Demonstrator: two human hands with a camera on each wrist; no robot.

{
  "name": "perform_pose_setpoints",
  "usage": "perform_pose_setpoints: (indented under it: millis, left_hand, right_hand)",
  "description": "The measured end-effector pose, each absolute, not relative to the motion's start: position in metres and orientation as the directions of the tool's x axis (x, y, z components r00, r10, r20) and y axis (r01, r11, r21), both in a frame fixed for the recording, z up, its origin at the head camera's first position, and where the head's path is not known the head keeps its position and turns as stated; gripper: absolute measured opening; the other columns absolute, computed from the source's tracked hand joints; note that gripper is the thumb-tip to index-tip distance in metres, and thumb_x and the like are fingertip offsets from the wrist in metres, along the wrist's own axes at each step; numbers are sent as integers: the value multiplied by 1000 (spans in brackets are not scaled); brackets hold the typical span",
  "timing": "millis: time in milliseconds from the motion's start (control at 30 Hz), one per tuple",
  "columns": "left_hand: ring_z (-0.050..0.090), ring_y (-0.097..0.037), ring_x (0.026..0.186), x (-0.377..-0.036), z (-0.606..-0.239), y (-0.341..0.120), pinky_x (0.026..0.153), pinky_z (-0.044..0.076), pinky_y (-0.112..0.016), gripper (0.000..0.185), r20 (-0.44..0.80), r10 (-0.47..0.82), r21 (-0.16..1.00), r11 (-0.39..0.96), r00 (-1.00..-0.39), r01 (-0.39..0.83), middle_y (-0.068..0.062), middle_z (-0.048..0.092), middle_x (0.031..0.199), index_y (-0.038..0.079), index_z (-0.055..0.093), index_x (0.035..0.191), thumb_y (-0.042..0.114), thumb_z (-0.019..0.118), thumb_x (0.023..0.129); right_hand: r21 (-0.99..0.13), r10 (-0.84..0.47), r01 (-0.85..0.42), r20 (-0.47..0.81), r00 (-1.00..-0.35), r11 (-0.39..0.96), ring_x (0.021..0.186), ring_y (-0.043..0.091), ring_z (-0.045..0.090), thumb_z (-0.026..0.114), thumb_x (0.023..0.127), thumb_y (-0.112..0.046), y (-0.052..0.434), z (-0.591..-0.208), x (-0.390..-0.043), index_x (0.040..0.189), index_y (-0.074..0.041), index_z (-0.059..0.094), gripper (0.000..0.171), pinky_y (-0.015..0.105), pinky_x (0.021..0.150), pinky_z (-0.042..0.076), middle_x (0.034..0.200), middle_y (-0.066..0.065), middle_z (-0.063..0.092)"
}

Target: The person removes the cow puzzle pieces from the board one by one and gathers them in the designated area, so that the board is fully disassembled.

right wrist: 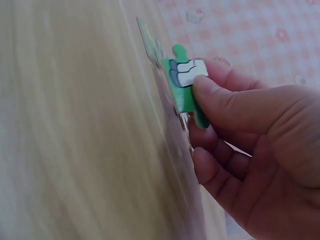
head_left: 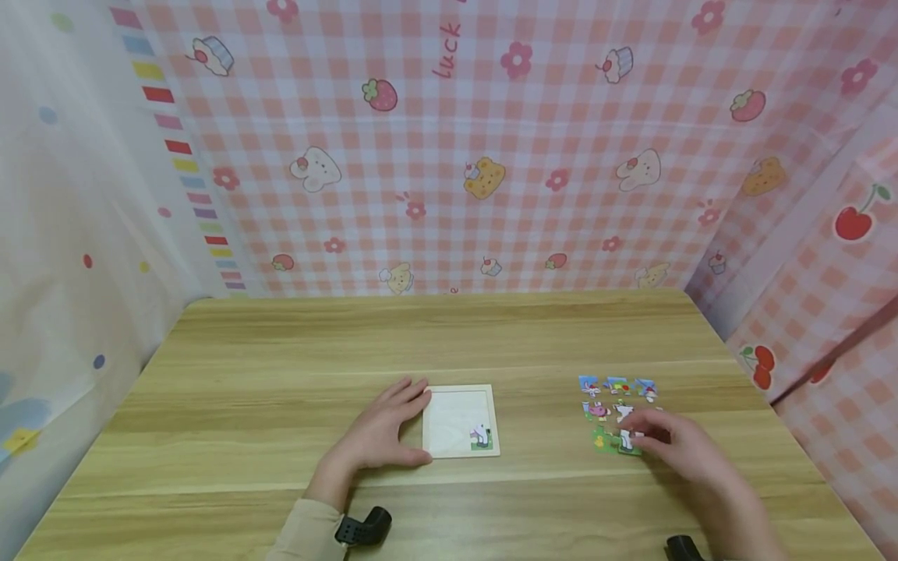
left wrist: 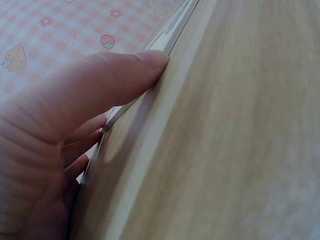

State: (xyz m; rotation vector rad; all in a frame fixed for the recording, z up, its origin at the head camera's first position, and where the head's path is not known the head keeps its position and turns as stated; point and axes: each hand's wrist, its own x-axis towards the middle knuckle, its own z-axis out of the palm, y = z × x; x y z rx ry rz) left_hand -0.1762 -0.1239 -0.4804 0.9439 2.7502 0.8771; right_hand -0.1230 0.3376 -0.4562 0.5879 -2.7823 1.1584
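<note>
Wooden table [head_left: 281,374], pink checked backdrop. Right hand [head_left: 684,452], at 4 o'clock, is pinching a green puzzle piece [right wrist: 184,85], long axis along the tabletop. Left hand [head_left: 382,428], fingers straight, is bracing the puzzle tray [head_left: 459,389] at centre. Loose pieces [head_left: 617,396] are lying beyond.

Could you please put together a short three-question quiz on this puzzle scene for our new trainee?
1. True or false: the puzzle tray already holds one piece.
2. Which hand pinches the green piece? A left hand, B right hand, C neither.
3. On which side of the tray do the loose pieces lie?

Key: 1 true. 2 B. 3 The person's right side.
</note>
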Motion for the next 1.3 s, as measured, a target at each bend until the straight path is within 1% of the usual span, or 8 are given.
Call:
perform_pose_setpoints:
  millis: [133,233,333,467,767,933,1133,1300]
  left_hand:
    - [17,-35,149,-177,-481,-124,116,22,-55,95,86,589,559,639,-803,529,-10,32,159,1,44,148,43,83,72]
    - [17,-35,149,-176,-480,-124,116,21,-55,95,85,587,561,639,-805,526,-10,32,159,1,44,148,44,83,72]
    - [17,-35,149,-176,-479,-124,117,21,-55,95,84,587,562,640,-806,524,-10,32,159,1,44,148,44,83,72]
    - [17,-35,149,-176,-478,-124,117,21,-55,95,83,587,560,641,-805,525,-10,32,159,2,44,148,44,83,73]
    - [17,-35,149,-176,-478,-124,117,22,-54,95,88,591,554,640,-802,532,-10,32,159,2,44,148,44,83,73]
    - [19,-36,148,-176,-478,-123,116,23,-55,95,96,595,554,635,-798,539,-11,33,158,1,44,147,44,84,73]
    - [17,-34,149,-175,-478,-123,117,22,-54,95,83,591,554,642,-802,531,-9,32,159,2,43,148,44,83,73]
    - [17,-35,149,-176,-478,-123,116,22,-55,95,84,591,555,641,-802,530,-10,32,159,1,43,148,44,83,73]
  right_hand:
    - [-658,-315,-350,178,-932,666,89,0,59,71,88,1,345,-457,-122,102,-8,72,17,17,75,50,97,0,70]
    - [-633,-311,-349,175,-934,691,88,-1,58,72,87,0,346,-458,-122,101,-11,73,19,19,74,50,97,-1,68]
    - [-592,-302,-357,193,-933,722,83,0,54,74,85,0,344,-460,-123,99,-15,73,21,22,69,49,95,-5,65]
    - [-552,-290,-362,217,-932,751,78,0,49,76,81,3,343,-462,-123,95,-17,73,25,23,64,46,92,-8,61]
    - [-491,-307,-416,289,-907,766,80,1,52,79,77,4,342,-465,-125,93,-19,73,28,24,67,48,92,-8,62]
    - [-478,-313,-427,302,-901,768,82,0,53,80,76,3,341,-465,-125,93,-19,74,28,24,68,49,92,-8,62]
    - [-476,-317,-440,318,-893,762,82,0,54,80,76,5,341,-465,-125,92,-19,75,29,24,69,49,92,-8,61]
    - [-540,-278,-404,302,-912,738,83,1,54,77,80,2,341,-462,-123,95,-16,75,23,21,69,49,94,-5,63]
